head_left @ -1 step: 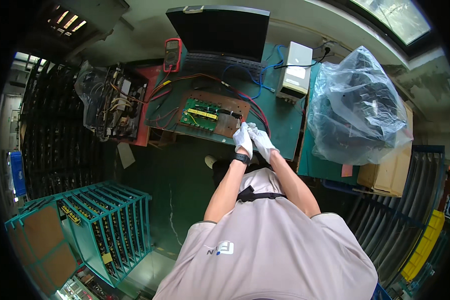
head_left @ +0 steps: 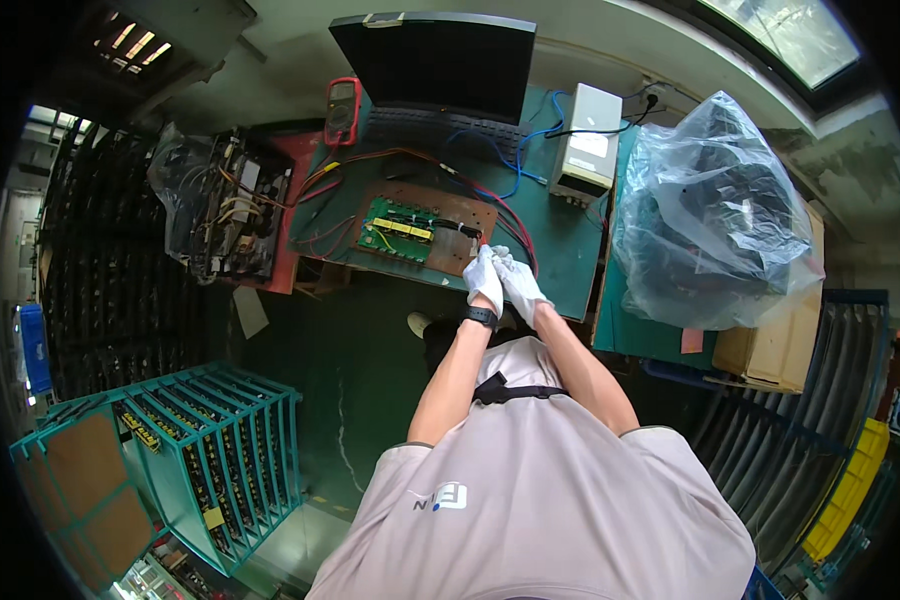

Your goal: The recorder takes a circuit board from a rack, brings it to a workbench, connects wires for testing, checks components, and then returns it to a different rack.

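Observation:
My left hand [head_left: 483,275] and my right hand [head_left: 519,283], both in white gloves, meet at the near right corner of a brown board [head_left: 460,248]. The fingers of both are closed, pressed together around something small that they hide. Just beyond the fingertips, a black cable [head_left: 457,227] with a white tie ends near a small red part [head_left: 484,240]. That cable runs from a green circuit board [head_left: 402,240] with yellow components, which lies on the brown board. Red and black leads [head_left: 522,232] curve past the right of it.
A laptop [head_left: 440,62] and a red multimeter [head_left: 342,108] stand at the back of the green table [head_left: 560,285]. Right of them is a white box-shaped device [head_left: 587,140], then plastic-wrapped equipment [head_left: 715,225]. Opened electronics [head_left: 250,205] sit at left; a teal rack [head_left: 210,450] stands lower left.

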The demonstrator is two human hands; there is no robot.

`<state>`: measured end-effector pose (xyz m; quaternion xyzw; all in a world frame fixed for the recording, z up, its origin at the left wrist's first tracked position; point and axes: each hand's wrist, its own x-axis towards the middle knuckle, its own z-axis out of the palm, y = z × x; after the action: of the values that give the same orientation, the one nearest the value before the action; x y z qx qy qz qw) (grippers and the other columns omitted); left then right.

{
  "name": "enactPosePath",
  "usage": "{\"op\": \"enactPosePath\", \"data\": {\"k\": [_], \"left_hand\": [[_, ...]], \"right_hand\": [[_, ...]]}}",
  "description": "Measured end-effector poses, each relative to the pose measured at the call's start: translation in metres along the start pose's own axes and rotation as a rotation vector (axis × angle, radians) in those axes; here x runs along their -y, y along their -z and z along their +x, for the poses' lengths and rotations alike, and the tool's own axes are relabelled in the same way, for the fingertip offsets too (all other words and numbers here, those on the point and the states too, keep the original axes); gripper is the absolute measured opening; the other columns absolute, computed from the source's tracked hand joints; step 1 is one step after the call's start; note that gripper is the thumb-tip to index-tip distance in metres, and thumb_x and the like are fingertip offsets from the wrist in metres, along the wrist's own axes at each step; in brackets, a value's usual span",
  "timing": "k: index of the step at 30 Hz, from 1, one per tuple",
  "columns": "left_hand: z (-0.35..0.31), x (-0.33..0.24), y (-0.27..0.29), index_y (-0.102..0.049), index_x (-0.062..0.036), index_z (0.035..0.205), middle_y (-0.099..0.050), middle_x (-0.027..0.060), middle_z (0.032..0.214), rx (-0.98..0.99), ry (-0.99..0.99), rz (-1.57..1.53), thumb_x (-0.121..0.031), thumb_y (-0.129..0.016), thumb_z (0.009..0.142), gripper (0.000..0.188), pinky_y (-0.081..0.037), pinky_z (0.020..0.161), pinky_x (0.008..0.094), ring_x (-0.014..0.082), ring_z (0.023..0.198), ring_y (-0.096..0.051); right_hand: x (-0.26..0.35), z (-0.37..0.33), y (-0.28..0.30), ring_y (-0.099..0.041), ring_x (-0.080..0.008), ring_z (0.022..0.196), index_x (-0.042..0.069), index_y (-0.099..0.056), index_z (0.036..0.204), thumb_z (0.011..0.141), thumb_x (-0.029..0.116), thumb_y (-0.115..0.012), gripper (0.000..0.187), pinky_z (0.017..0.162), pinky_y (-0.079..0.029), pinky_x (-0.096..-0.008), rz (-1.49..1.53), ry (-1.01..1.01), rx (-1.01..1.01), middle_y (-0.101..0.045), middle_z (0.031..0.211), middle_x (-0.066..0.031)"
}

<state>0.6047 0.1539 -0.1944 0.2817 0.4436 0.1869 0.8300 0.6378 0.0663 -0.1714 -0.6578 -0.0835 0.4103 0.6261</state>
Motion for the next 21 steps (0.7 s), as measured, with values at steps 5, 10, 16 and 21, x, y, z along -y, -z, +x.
{"op": "enactPosePath", "data": {"k": [5, 10, 16, 21], "left_hand": [[0.011, 0.011, 0.003, -0.068, 0.0015, 0.109, -0.076, 0.0154, 0.101, -0.015, 0.038, -0.056, -0.03, -0.052, 0.109, 0.035, -0.058, 0.077, 0.0345, 0.0249, 0.086, -0.072], [0.011, 0.023, 0.013, -0.07, -0.0001, 0.109, -0.077, 0.0147, 0.106, -0.009, 0.058, -0.022, -0.032, -0.051, 0.11, 0.037, -0.058, 0.081, 0.0352, 0.0252, 0.09, -0.073], [0.0, 0.023, 0.016, -0.071, 0.0015, 0.109, -0.077, 0.0156, 0.104, -0.004, 0.0, 0.017, -0.03, -0.052, 0.11, 0.036, -0.059, 0.08, 0.0354, 0.0252, 0.087, -0.073], [-0.005, 0.025, 0.014, -0.072, 0.0023, 0.105, -0.077, 0.0144, 0.101, -0.034, 0.002, 0.019, -0.029, -0.053, 0.109, 0.037, -0.059, 0.077, 0.0339, 0.0228, 0.084, -0.073]], "right_hand": [[-0.02, 0.004, -0.012, -0.065, -0.022, 0.089, -0.003, -0.07, 0.111, 0.106, 0.028, -0.056, 0.034, 0.082, -0.053, -0.0364, -0.089, 0.132, -0.138, -0.073, 0.1, -0.0142], [-0.031, -0.001, -0.004, -0.065, -0.0237, 0.087, -0.003, -0.07, 0.108, 0.105, 0.028, -0.056, 0.034, 0.081, -0.053, -0.0377, -0.218, 0.146, -0.121, -0.073, 0.096, -0.0151], [-0.036, -0.003, 0.004, -0.068, -0.0267, 0.092, -0.002, -0.07, 0.11, 0.106, 0.028, -0.055, 0.034, 0.084, -0.053, -0.0378, -0.287, 0.196, -0.062, -0.074, 0.1, -0.0146], [-0.041, -0.004, 0.007, -0.066, -0.0233, 0.092, -0.002, -0.069, 0.109, 0.106, 0.029, -0.055, 0.034, 0.086, -0.052, -0.036, -0.216, 0.228, -0.022, -0.073, 0.099, -0.0125]]}}
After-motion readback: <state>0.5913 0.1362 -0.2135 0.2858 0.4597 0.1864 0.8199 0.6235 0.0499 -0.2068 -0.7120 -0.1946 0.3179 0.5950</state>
